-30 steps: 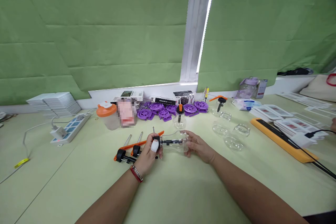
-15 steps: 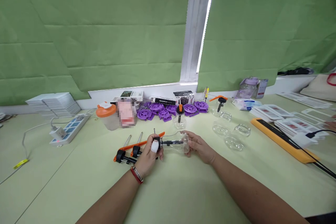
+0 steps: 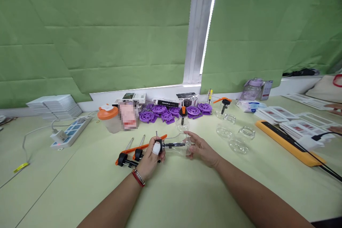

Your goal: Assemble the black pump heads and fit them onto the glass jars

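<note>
Two hands are closed on one clear glass bottle (image 3: 178, 145) lying sideways above the pale green table (image 3: 187, 192). Its black pump cap (image 3: 160, 145) is pinched by the left hand (image 3: 150, 157); its base is gripped by the right hand (image 3: 202, 148).

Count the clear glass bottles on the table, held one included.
5: one held sideways, one upright behind it, one by the purple discs, two lying right. More may be hidden.

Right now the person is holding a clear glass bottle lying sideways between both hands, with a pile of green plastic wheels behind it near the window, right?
Not quite: the plastic wheels are purple, not green, as the head view shows. The rest holds: the clear glass bottle lies sideways, the left hand at its black pump end and the right hand on its base.
</note>
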A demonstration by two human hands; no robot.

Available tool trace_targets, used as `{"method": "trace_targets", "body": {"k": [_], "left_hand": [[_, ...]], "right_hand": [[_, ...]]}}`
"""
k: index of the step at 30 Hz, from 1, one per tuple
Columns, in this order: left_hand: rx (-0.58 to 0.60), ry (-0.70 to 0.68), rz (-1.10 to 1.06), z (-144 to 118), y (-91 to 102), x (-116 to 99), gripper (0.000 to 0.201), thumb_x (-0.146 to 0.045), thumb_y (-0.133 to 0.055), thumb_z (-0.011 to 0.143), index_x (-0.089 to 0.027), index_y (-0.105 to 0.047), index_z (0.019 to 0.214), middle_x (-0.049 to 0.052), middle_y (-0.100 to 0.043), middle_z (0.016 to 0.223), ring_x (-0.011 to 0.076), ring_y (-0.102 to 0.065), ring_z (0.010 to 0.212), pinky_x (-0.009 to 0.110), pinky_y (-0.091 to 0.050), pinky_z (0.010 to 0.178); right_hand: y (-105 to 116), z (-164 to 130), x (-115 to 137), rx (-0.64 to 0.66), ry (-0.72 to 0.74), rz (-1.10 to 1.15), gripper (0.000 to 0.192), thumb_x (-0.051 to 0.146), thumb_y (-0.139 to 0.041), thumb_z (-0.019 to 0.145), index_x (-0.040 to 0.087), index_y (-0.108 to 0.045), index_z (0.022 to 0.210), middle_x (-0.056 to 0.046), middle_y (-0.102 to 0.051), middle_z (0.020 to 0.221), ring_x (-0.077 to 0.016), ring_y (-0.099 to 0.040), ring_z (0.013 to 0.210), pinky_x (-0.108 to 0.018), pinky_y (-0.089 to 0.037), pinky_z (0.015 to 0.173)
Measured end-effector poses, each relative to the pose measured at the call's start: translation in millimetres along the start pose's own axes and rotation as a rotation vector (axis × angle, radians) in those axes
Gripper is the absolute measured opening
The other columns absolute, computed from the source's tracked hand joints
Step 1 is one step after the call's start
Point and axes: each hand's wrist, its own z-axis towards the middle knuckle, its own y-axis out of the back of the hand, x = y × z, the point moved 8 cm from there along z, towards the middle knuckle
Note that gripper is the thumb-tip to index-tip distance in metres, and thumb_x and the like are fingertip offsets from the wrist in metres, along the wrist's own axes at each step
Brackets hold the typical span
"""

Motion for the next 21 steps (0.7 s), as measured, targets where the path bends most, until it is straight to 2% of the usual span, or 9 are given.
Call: {"method": "trace_targets", "body": {"k": [3, 7, 10, 12, 14, 16, 18, 19, 21], "left_hand": [[0.007, -0.007, 0.021, -0.4, -2.3, -1.1, 0.033, -0.051, -0.032, 0.091, -0.022, -0.036, 0.107, -0.005, -0.044, 0.062, 0.0115, -0.044, 0.057, 0.028, -0.039, 0.061], [0.012, -0.034, 0.093, -1.7, -4.0, -5.1, 0.031, -0.048, -0.033, 0.092, -0.021, -0.036, 0.108, -0.004, -0.046, 0.063, 0.0112, -0.044, 0.057, 0.028, -0.038, 0.061], [0.016, -0.038, 0.108, -2.3, -4.4, -6.5, 0.032, -0.047, -0.036, 0.091, -0.021, -0.036, 0.110, -0.004, -0.046, 0.063, 0.0115, -0.044, 0.057, 0.028, -0.038, 0.060], [0.023, -0.027, 0.095, -2.0, -4.1, -5.1, 0.032, -0.048, -0.036, 0.091, -0.022, -0.036, 0.110, -0.005, -0.045, 0.063, 0.0115, -0.044, 0.057, 0.028, -0.038, 0.059], [0.016, -0.009, 0.050, -1.2, -2.3, -2.1, 0.034, -0.051, -0.034, 0.091, -0.022, -0.037, 0.109, -0.005, -0.043, 0.062, 0.0112, -0.043, 0.056, 0.028, -0.037, 0.059], [-0.003, 0.003, -0.006, -0.3, 0.2, 0.8, 0.035, -0.052, -0.033, 0.091, -0.023, -0.038, 0.109, -0.006, -0.042, 0.061, 0.0110, -0.042, 0.055, 0.027, -0.037, 0.058], [-0.027, 0.004, -0.024, 0.0, 2.7, 2.7, 0.035, -0.052, -0.031, 0.091, -0.023, -0.039, 0.109, -0.006, -0.041, 0.061, 0.0106, -0.040, 0.054, 0.026, -0.036, 0.057], [-0.039, 0.001, -0.008, -0.2, 3.8, 3.3, 0.035, -0.052, -0.031, 0.092, -0.023, -0.039, 0.110, -0.006, -0.041, 0.060, 0.0104, -0.039, 0.054, 0.025, -0.035, 0.056], [-0.057, -0.002, 0.063, -1.0, 5.5, 3.9, 0.034, -0.050, -0.029, 0.092, -0.022, -0.039, 0.111, -0.006, -0.039, 0.059, 0.0100, -0.036, 0.052, 0.024, -0.033, 0.054]], "right_hand": [[1.3, 0.9, -5.4, -0.044, -0.035, 0.003, 0.058, 0.046, -0.064, 0.077, 0.026, -0.041, 0.126, -0.003, -0.057, 0.096, -0.0106, -0.059, 0.054, -0.025, -0.046, 0.047], [0.8, 1.6, -17.3, -0.079, -0.108, 0.039, 0.049, 0.056, -0.054, 0.080, 0.020, -0.048, 0.112, 0.001, -0.060, 0.070, -0.0074, -0.048, 0.040, -0.018, -0.032, 0.035], [1.4, 2.8, -28.2, -0.079, -0.162, 0.056, 0.053, 0.067, -0.043, 0.081, 0.016, -0.055, 0.092, 0.002, -0.055, 0.053, -0.0060, -0.038, 0.033, -0.017, -0.022, 0.032], [1.5, 3.5, -31.8, -0.060, -0.186, 0.038, 0.059, 0.071, -0.038, 0.080, 0.015, -0.056, 0.080, 0.002, -0.052, 0.048, -0.0062, -0.037, 0.032, -0.018, -0.022, 0.032], [0.9, 3.5, -29.2, -0.039, -0.185, 0.029, 0.064, 0.071, -0.035, 0.081, 0.012, -0.060, 0.081, -0.003, -0.058, 0.056, -0.0084, -0.045, 0.037, -0.020, -0.029, 0.034], [-1.7, 2.9, -18.4, -0.012, -0.128, 0.048, 0.061, 0.068, -0.042, 0.081, 0.013, -0.062, 0.101, -0.010, -0.065, 0.083, -0.0129, -0.058, 0.055, -0.022, -0.041, 0.042], [-6.0, 1.1, -4.1, 0.026, -0.044, 0.066, 0.061, 0.055, -0.060, 0.077, 0.024, -0.049, 0.127, -0.012, -0.056, 0.118, -0.0164, -0.062, 0.078, -0.026, -0.049, 0.055], [-8.1, -0.1, 1.3, 0.044, -0.015, 0.067, 0.068, 0.047, -0.068, 0.074, 0.031, -0.040, 0.135, -0.011, -0.049, 0.128, -0.0170, -0.061, 0.086, -0.028, -0.051, 0.061], [-10.6, -2.0, 5.8, 0.063, 0.001, 0.061, 0.079, 0.037, -0.073, 0.071, 0.037, -0.032, 0.139, -0.009, -0.043, 0.134, -0.0166, -0.061, 0.089, -0.029, -0.052, 0.065]]}}
